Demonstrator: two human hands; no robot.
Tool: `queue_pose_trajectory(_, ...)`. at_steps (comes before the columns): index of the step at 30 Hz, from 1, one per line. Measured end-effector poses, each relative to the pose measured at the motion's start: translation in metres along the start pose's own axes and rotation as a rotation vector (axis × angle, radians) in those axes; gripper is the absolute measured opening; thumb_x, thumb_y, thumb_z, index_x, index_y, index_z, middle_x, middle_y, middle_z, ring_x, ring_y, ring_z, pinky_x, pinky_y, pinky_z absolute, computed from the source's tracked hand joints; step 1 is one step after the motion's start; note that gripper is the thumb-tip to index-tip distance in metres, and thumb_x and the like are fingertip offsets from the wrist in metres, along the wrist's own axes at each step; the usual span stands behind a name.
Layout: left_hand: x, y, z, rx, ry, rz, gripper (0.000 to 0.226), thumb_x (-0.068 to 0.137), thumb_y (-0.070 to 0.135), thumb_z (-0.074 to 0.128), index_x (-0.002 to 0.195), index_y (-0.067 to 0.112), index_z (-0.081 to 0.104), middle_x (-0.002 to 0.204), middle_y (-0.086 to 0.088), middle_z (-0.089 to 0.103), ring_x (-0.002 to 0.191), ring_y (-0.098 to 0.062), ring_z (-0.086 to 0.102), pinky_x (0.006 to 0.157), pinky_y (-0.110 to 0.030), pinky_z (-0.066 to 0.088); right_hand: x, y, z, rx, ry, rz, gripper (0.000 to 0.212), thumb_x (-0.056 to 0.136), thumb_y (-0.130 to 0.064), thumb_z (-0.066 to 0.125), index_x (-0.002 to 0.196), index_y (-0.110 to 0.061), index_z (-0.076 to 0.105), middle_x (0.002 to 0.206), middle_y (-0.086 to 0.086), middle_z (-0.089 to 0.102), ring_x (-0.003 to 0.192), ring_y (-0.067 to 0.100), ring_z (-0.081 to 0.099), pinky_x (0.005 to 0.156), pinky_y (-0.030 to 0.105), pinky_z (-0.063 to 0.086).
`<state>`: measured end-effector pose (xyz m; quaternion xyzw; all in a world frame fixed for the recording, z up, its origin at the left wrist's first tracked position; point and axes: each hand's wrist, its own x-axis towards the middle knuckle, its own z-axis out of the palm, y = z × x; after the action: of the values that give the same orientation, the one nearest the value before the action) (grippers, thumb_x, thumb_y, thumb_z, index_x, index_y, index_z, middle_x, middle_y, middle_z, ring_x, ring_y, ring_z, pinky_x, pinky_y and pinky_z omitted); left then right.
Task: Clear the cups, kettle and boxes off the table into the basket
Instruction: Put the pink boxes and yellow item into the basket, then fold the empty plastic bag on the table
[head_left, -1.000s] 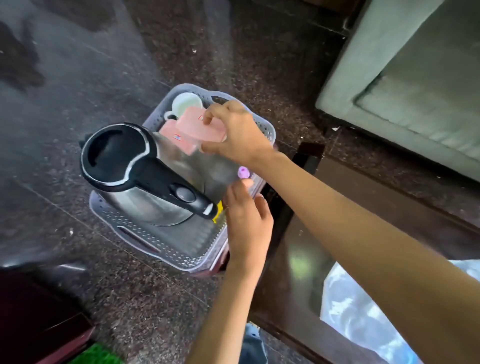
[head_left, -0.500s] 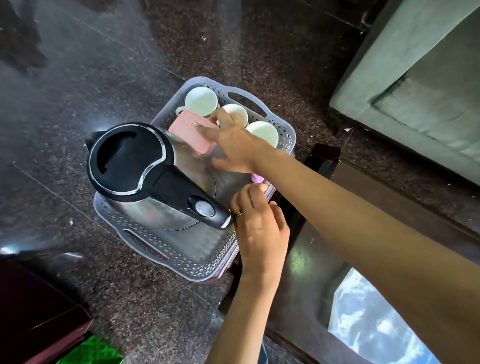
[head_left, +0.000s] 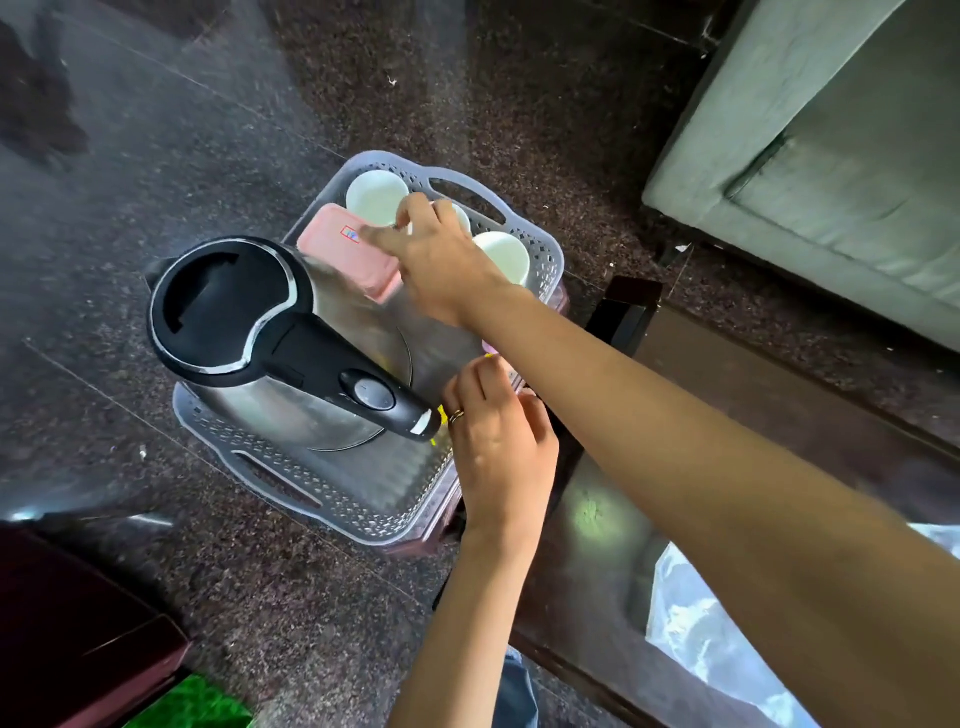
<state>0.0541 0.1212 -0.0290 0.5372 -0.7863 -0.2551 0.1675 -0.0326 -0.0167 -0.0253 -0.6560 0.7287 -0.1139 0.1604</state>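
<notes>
A pale grey perforated basket (head_left: 311, 499) stands beside the table. In it a steel kettle (head_left: 332, 415) with a black lid and handle fills the near half. A pink box (head_left: 343, 249) lies tilted behind the kettle. My right hand (head_left: 441, 270) rests on the box with its fingers holding the box's far side. Two white cups (head_left: 376, 197) (head_left: 501, 257) stand upright at the basket's far end. A third cup (head_left: 462, 215) is mostly hidden under my right hand. My left hand (head_left: 498, 441) curls over the basket's right rim, by the kettle handle.
The dark wooden table (head_left: 779, 415) with a glossy top lies to the right, its corner close to the basket. A grey-green sofa (head_left: 831, 156) is at the far right. A maroon piece of furniture (head_left: 78, 623) sits at the lower left. The floor is dark speckled stone.
My right hand has carried the pink box leftward and down against the kettle's far side, uncovering the cups. My left hand has stayed at the basket's right rim.
</notes>
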Motion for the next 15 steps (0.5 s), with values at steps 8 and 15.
queue_pose_trajectory(8,-0.027,0.021,0.006,0.007,0.064,0.113,0.024,0.08,0.008,0.057,0.105,0.006,0.055,0.105,-0.013,0.058,0.103,-0.034,0.051,0.096,-0.039,0.036,-0.099,0.043,-0.034,0.305,0.395,0.207,0.046,0.085,0.001,0.05,0.129,-0.008,0.056,0.124,0.019,0.046,0.112,0.036,0.044,0.102,0.036,0.034)
queue_pose_trajectory(15,-0.088,0.063,0.034,-0.074,-0.037,0.189,0.028,0.084,0.007,0.057,0.111,0.007,0.054,0.11,-0.012,0.056,0.109,-0.033,0.05,0.099,-0.033,0.03,-0.24,0.101,-0.029,0.428,0.604,0.534,0.037,0.085,0.001,0.052,0.12,-0.007,0.06,0.118,0.015,0.05,0.107,0.034,0.052,0.094,0.046,0.047)
